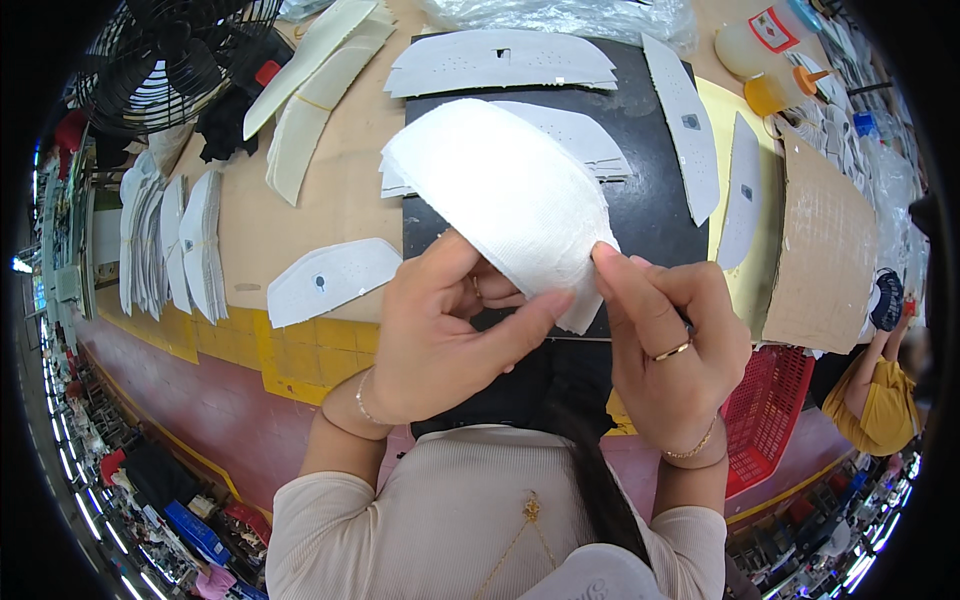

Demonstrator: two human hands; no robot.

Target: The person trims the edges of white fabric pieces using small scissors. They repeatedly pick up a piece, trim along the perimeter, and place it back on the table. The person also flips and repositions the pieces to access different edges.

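Note:
A white, ribbed fabric panel (510,180) with a rounded outline is held up in front of me, tilted over the black board. Its edge looks layered, but I cannot tell how many pieces it has. My left hand (428,335) grips its lower edge, thumb in front near the corner and fingers behind, partly hidden. At the right corner my right hand (680,350) pinches the edge between thumb and forefinger. Behind it, partly covered, lies a stack of grey-white cut panels (580,130). Another such stack (500,62) lies farther back.
A black board (655,225) lies on the tan table (255,225). Single panels (335,282) and bundled stacks (205,245) lie left, below a black fan (165,60). Glue bottles (775,90) and cardboard (820,250) are right. A red basket (765,420) stands below; another person (875,400) is beyond.

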